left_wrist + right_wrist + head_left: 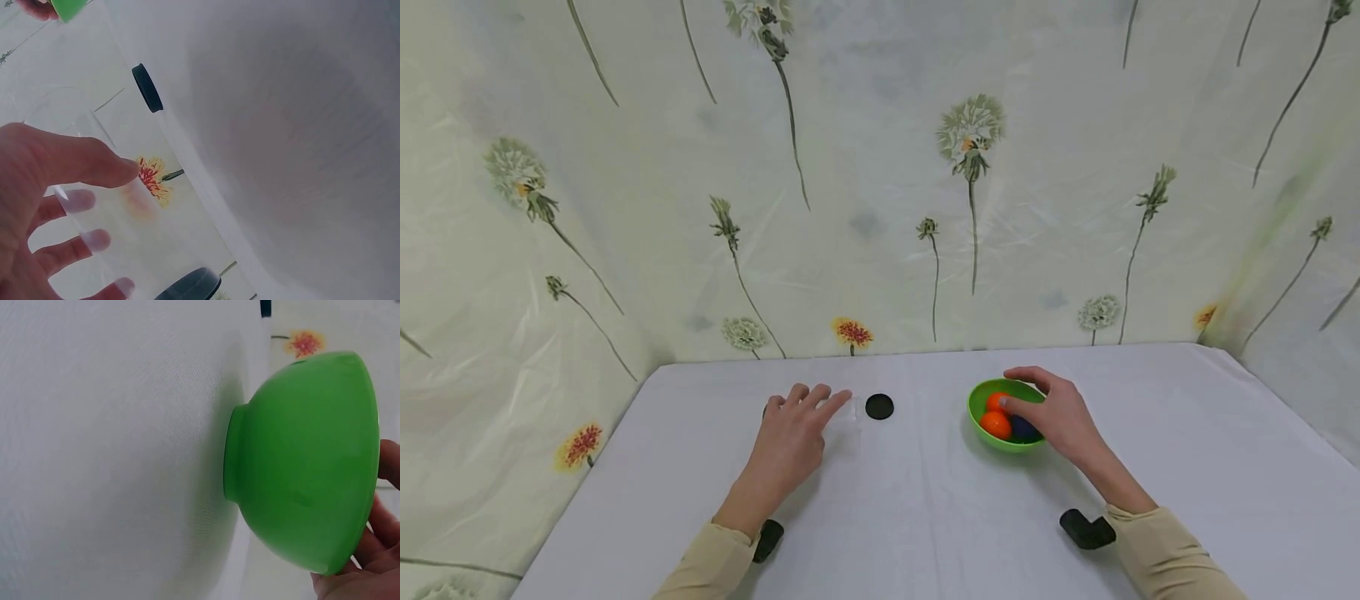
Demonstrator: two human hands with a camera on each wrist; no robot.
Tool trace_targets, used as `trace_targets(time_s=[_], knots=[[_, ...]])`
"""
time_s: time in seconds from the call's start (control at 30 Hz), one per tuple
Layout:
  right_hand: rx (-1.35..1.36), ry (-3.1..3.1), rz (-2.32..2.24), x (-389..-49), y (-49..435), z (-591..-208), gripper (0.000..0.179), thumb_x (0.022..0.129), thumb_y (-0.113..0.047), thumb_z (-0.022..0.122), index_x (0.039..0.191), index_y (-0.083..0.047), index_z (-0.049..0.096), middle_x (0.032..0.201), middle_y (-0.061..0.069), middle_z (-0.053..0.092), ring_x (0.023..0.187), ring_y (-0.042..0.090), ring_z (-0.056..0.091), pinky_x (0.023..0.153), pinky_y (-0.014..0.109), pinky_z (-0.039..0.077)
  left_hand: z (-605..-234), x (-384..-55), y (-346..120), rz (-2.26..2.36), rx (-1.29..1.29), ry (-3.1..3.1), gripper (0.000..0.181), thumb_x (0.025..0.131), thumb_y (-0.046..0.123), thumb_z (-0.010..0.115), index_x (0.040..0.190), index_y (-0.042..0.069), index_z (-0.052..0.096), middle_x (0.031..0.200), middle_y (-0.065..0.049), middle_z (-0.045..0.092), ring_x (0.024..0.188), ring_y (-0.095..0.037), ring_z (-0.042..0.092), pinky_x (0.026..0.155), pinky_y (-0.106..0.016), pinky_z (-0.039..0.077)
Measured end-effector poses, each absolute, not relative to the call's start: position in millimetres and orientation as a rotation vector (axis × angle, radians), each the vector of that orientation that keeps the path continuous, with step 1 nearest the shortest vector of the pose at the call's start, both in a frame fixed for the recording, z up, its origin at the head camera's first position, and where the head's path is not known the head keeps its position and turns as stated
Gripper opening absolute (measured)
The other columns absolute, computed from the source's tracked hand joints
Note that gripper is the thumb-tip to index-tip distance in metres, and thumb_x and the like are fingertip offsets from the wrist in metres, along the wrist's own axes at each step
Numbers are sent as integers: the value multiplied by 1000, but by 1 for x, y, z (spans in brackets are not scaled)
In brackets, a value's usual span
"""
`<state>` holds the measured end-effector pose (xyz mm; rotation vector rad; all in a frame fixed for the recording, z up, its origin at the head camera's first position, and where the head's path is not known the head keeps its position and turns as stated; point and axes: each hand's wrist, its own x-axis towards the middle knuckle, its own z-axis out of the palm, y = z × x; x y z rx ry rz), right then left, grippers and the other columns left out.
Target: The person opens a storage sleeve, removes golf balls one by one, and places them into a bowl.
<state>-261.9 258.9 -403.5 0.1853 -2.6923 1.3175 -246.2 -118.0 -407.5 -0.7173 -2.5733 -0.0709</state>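
Note:
My left hand (pixel 793 437) holds a clear plastic cup (pixel 852 409), its thumb and fingers around the transparent wall; the fingers show through it in the left wrist view. Right of that hand, a black round lid (pixel 879 407) lies on the table. My right hand (pixel 1056 417) is over a green bowl (pixel 1007 447), thumb inside next to an orange ball (pixel 997 402) and fingers near the far rim. Another orange ball (pixel 996 425) and a dark blue ball (pixel 1024 430) lie in the bowl, the blue one partly hidden. No ball is visibly pinched.
A white cloth covers the table (pixel 910 517), with a flower-printed curtain (pixel 880 192) behind and at the sides. Black devices (pixel 1087 530) sit at both wrists. A dark rounded object (pixel 190 286) is cut off at the bottom of the left wrist view.

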Motion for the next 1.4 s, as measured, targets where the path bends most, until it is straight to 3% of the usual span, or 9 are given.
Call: trace_targets(time_s=[0.33,0.77,1.07,1.4], knots=[[245,-2649,1380,-256,252,-397,45,90,-32,73,128,-12,62,136,15,55,135,40,37,107,60,29,-406,-248,-117,-118,-703,-2596,55,79,-4,71,129,18,59,119,1,59,105,-24,53,79,-48,45],[389,-2552,1582,-249,225,-382,43,91,-30,72,128,-13,61,131,8,59,132,32,45,106,54,35,-407,-252,-117,-322,-656,-2624,59,79,-5,74,131,14,55,125,-4,56,111,-28,51,83,-51,45],[368,-2572,1589,-248,216,-382,42,90,-33,72,127,-15,63,130,5,60,129,30,48,103,50,38,-410,-261,-116,-592,-569,-2590,60,78,1,80,132,12,55,124,-4,57,108,-28,51,75,-48,46],[356,-2573,1567,-247,207,-390,39,88,-32,74,124,-17,65,127,5,63,125,30,50,104,52,38,-412,-267,-116,-868,-505,-2558,61,78,-3,78,133,11,54,124,-9,56,105,-29,48,85,-45,48]])
